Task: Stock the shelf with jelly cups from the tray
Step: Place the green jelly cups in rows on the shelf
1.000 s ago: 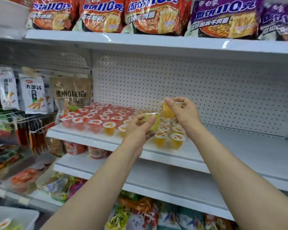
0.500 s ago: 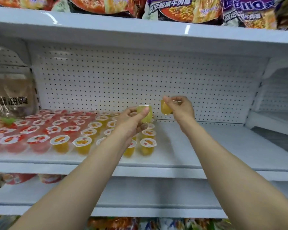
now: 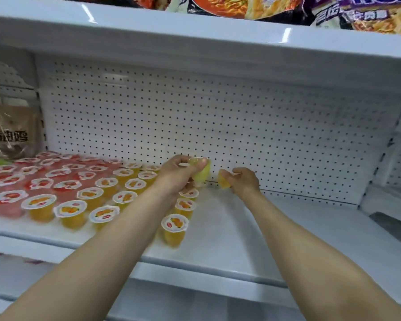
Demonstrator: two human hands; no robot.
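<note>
Both hands reach deep over the white shelf [image 3: 252,239], close to its pegboard back. My left hand [image 3: 178,174] grips a yellow-green jelly cup [image 3: 202,173] between thumb and fingers. My right hand [image 3: 243,181] pinches an orange jelly cup [image 3: 223,181] just above the shelf, a little right of the left cup. Rows of orange jelly cups [image 3: 174,230] and red jelly cups [image 3: 39,184] stand on the left half of the shelf. The tray is out of view.
The pegboard back wall [image 3: 218,126] rises right behind the hands. An upper shelf [image 3: 195,42] with noodle packets [image 3: 252,6] hangs overhead. A brown snack bag [image 3: 7,133] hangs at far left. The right half of the shelf is bare white surface.
Both hands moved forward and down toward the back of the shelf with their cups. The view came closer to the shelf.
</note>
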